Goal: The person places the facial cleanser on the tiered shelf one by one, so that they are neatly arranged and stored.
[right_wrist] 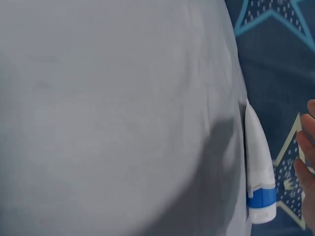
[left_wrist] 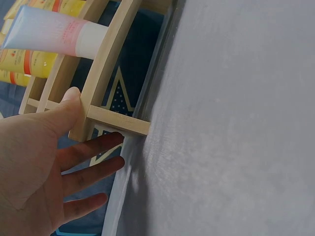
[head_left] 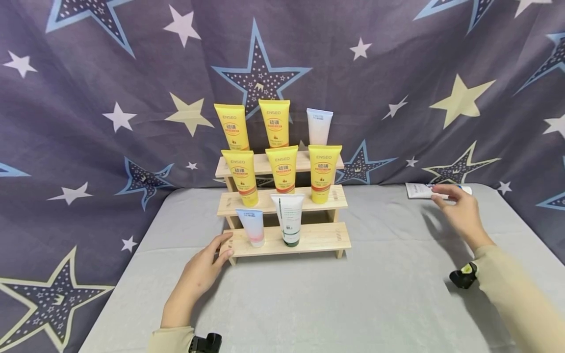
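Observation:
My left hand point(head_left: 203, 272) holds the left end of the lowest step of a tiered wooden stand point(head_left: 320, 238). In the left wrist view the thumb lies on the board's end, and the other fingers spread beside the leg. That step bears a blue-and-pink tube point(head_left: 252, 228) and a white tube with a dark green cap point(head_left: 290, 220). Far right, my right hand point(head_left: 463, 215) hovers over a white tube with a blue band point(right_wrist: 260, 157) lying at the table's back edge. The right wrist view shows its fingers apart from this tube.
Several yellow tubes point(head_left: 324, 171) stand on the middle and top steps. A pale tube point(head_left: 319, 127) is at the top right. Behind the grey-covered table point(head_left: 375, 294) hangs a dark star-patterned cloth point(head_left: 353, 88).

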Motion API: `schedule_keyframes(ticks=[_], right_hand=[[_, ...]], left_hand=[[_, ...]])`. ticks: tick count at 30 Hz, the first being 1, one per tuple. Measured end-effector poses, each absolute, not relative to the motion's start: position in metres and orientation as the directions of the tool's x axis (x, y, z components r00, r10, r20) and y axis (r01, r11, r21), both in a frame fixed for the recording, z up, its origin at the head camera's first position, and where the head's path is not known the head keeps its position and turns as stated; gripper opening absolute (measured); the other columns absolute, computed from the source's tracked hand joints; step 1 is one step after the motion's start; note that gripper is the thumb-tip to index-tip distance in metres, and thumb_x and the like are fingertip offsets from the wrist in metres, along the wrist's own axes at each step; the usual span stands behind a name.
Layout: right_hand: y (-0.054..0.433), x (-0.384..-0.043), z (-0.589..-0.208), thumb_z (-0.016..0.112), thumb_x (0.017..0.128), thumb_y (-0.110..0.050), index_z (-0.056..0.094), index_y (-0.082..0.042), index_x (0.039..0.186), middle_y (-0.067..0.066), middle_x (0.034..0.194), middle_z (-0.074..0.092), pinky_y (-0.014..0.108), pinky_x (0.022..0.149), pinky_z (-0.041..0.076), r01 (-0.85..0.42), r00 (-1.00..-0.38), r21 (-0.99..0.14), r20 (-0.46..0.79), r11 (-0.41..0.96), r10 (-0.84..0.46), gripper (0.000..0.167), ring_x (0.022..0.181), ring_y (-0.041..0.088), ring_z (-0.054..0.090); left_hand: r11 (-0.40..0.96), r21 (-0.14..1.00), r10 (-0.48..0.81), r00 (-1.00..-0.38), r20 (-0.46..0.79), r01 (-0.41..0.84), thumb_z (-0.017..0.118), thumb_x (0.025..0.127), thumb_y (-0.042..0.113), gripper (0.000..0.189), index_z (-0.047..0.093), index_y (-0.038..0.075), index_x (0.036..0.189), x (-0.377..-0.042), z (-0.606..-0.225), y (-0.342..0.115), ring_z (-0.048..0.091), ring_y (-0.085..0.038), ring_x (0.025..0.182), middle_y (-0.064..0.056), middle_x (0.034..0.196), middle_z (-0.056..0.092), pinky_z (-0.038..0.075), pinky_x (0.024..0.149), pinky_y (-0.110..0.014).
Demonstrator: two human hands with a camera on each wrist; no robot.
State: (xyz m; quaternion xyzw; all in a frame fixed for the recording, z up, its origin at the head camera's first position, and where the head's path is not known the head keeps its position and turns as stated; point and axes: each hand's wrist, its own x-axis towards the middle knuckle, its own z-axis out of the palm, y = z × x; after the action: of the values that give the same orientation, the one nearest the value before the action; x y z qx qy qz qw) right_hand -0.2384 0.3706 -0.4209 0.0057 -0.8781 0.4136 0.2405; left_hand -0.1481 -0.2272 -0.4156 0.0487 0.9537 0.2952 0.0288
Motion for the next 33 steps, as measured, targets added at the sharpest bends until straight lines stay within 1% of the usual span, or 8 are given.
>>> schedule_keyframes(ticks=[5, 9, 11, 12, 14, 17, 28, 33], right_hand=[[0.383, -0.249, -0.420, 0.070, 0.093, -0.013, 0.067, 0.004, 0.115, -0.033, 0.097, 0.058, 0.014, 0.077, 0.036, -0.158, -0.880, -0.710, 0.417, 0.686, 0.228, 0.028, 0.087, -0.002, 0.050], [0.390, -0.257, -0.417, 0.067, 0.096, -0.018, 0.064, 0.003, 0.122, 0.004, 0.115, 0.070, 0.016, 0.080, 0.036, -0.074, -0.908, -0.700, 0.342, 0.710, 0.242, 0.035, 0.098, 0.022, 0.054], [0.392, -0.260, -0.416, 0.064, 0.097, -0.020, 0.060, 0.004, 0.127, 0.025, 0.126, 0.062, 0.025, 0.091, 0.039, -0.049, -0.927, -0.704, 0.296, 0.708, 0.230, 0.039, 0.109, 0.033, 0.054], [0.393, -0.262, -0.415, 0.063, 0.098, -0.021, 0.058, 0.005, 0.129, 0.031, 0.129, 0.058, 0.031, 0.096, 0.040, -0.039, -0.936, -0.706, 0.274, 0.707, 0.221, 0.041, 0.114, 0.038, 0.053], [0.395, -0.264, -0.414, 0.062, 0.099, -0.020, 0.055, 0.007, 0.132, 0.034, 0.131, 0.054, 0.046, 0.103, 0.038, -0.028, -0.951, -0.708, 0.237, 0.705, 0.200, 0.043, 0.119, 0.046, 0.049], [0.399, -0.269, -0.415, 0.062, 0.099, -0.018, 0.054, 0.008, 0.131, 0.036, 0.131, 0.052, 0.062, 0.103, 0.033, -0.029, -0.964, -0.684, 0.212, 0.729, 0.161, 0.043, 0.121, 0.052, 0.046], [0.407, -0.281, -0.427, 0.063, 0.097, -0.017, 0.055, 0.007, 0.129, 0.040, 0.131, 0.048, 0.065, 0.100, 0.032, -0.020, -0.968, -0.623, 0.207, 0.782, 0.141, 0.041, 0.120, 0.058, 0.042], [0.406, -0.286, -0.429, 0.060, 0.098, -0.013, 0.052, 0.012, 0.129, 0.042, 0.130, 0.047, 0.066, 0.101, 0.032, -0.059, -0.967, -0.604, 0.233, 0.795, 0.105, 0.041, 0.121, 0.059, 0.042]], left_hand=[[0.820, 0.568, 0.106, -0.994, -0.030, 0.071, 0.047, 0.104, 0.043, 0.052, 0.039, 0.022, 0.152, -0.147, -0.415, -0.227, 0.044, -0.042, 0.133, -0.017, 0.149, 0.046, 0.035, 0.106, -0.063], [0.819, 0.569, 0.108, -0.994, -0.031, 0.071, 0.046, 0.104, 0.043, 0.052, 0.039, 0.022, 0.152, -0.147, -0.414, -0.226, 0.044, -0.043, 0.133, -0.017, 0.149, 0.046, 0.035, 0.105, -0.063], [0.820, 0.568, 0.109, -0.994, -0.027, 0.074, 0.047, 0.105, 0.043, 0.052, 0.039, 0.022, 0.152, -0.147, -0.414, -0.226, 0.045, -0.043, 0.133, -0.018, 0.149, 0.046, 0.035, 0.105, -0.063], [0.820, 0.568, 0.109, -0.994, -0.026, 0.075, 0.047, 0.105, 0.043, 0.052, 0.039, 0.022, 0.152, -0.147, -0.414, -0.226, 0.045, -0.043, 0.133, -0.018, 0.149, 0.046, 0.035, 0.105, -0.063], [0.821, 0.566, 0.110, -0.994, -0.024, 0.077, 0.047, 0.105, 0.043, 0.052, 0.039, 0.022, 0.152, -0.147, -0.415, -0.227, 0.045, -0.043, 0.133, -0.018, 0.148, 0.047, 0.035, 0.105, -0.063], [0.821, 0.566, 0.110, -0.994, -0.022, 0.079, 0.047, 0.104, 0.043, 0.052, 0.039, 0.022, 0.152, -0.147, -0.415, -0.227, 0.045, -0.043, 0.133, -0.018, 0.148, 0.047, 0.035, 0.105, -0.063], [0.821, 0.564, 0.113, -0.994, -0.003, 0.091, 0.049, 0.104, 0.042, 0.051, 0.041, 0.023, 0.150, -0.147, -0.417, -0.228, 0.046, -0.043, 0.132, -0.017, 0.147, 0.048, 0.036, 0.105, -0.063], [0.818, 0.569, 0.112, -0.994, -0.007, 0.088, 0.049, 0.104, 0.041, 0.050, 0.041, 0.023, 0.150, -0.147, -0.417, -0.228, 0.046, -0.043, 0.132, -0.017, 0.148, 0.047, 0.035, 0.105, -0.063]])
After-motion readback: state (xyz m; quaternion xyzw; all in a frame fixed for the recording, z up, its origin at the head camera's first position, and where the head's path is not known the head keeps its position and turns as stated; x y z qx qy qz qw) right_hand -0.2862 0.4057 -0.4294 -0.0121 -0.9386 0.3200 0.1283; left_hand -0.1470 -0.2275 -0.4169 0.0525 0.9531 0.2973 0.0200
